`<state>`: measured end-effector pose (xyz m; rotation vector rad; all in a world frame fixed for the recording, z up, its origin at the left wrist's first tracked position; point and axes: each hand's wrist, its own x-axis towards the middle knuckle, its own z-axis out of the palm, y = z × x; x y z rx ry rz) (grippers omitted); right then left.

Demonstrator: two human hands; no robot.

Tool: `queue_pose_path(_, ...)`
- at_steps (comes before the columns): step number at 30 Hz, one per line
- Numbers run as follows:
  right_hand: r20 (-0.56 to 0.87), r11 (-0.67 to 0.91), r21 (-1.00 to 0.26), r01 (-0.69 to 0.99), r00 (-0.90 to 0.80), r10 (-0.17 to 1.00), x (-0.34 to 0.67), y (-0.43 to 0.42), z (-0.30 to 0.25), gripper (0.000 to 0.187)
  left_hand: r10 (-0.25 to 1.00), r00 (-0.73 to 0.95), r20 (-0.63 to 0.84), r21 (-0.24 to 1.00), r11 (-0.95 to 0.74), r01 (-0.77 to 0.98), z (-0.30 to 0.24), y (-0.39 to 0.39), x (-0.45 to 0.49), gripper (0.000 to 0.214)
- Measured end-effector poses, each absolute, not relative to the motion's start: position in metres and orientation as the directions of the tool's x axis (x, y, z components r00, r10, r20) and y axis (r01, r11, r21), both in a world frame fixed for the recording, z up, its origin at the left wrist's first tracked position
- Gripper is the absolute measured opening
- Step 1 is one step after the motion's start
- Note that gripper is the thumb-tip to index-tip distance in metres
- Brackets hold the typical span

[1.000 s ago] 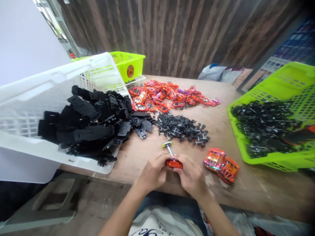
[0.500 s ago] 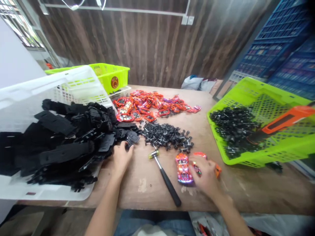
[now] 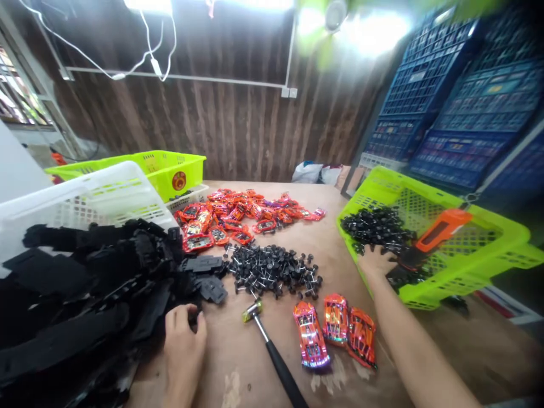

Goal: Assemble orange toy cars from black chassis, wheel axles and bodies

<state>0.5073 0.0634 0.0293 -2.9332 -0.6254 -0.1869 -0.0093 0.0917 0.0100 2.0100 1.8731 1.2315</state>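
Note:
My right hand (image 3: 376, 262) reaches into the tilted lime-green basket (image 3: 357, 249), its fingers spread over a heap of black wheel-and-axle sets (image 3: 374, 224). Beside those fingers lies an orange-handled power tool (image 3: 442, 232). My left hand (image 3: 185, 334) rests on the table by the black plastic car bases (image 3: 93, 283), fingers curled; something dark shows between thumb and forefinger, too unclear to name. Three shiny orange toy car bodies lie between my arms: one body (image 3: 311, 335) alone, then a second (image 3: 335, 318) touching a third (image 3: 361, 337).
A small hammer (image 3: 272, 348) lies at the table's middle, behind it a pile of wheel axles (image 3: 272, 269). Farther back are many orange car bodies (image 3: 238, 212). A white crate (image 3: 127, 181) stands left, a lime-green basket (image 3: 182, 170) behind it. Blue crates (image 3: 425, 96) rise at right.
My right hand has left the orange car bodies and moved right into the green basket. My left hand has drawn back from the loose black bases. The view has tilted up.

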Motion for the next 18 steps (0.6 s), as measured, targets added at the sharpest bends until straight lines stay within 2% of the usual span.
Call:
queue_pose_path(3,0.141,-0.915,-0.105,0.390,0.916,0.374,0.515,0.068,0.029,0.056,0.781,-0.088,0.618,0.511,-0.315,0.800,0.016,0.091,-0.007,0.013)
queue_pose_path(9,0.167,-0.898,-0.127,0.420,0.902,0.398,0.501,0.091,0.038,0.050,0.656,0.050,0.753,0.342,-0.455,0.822,0.036,0.104,-0.010,0.011)
queue_pose_path(13,0.231,-0.828,-0.139,0.542,0.831,0.506,0.471,0.109,0.040,0.036,0.573,0.094,0.814,0.259,-0.503,0.825,0.050,0.115,-0.001,0.010)
queue_pose_path(18,0.260,-0.646,-0.167,0.745,0.665,0.700,0.436,0.122,0.037,0.035,0.520,0.088,0.850,0.221,-0.503,0.836,0.065,0.118,0.008,0.014)
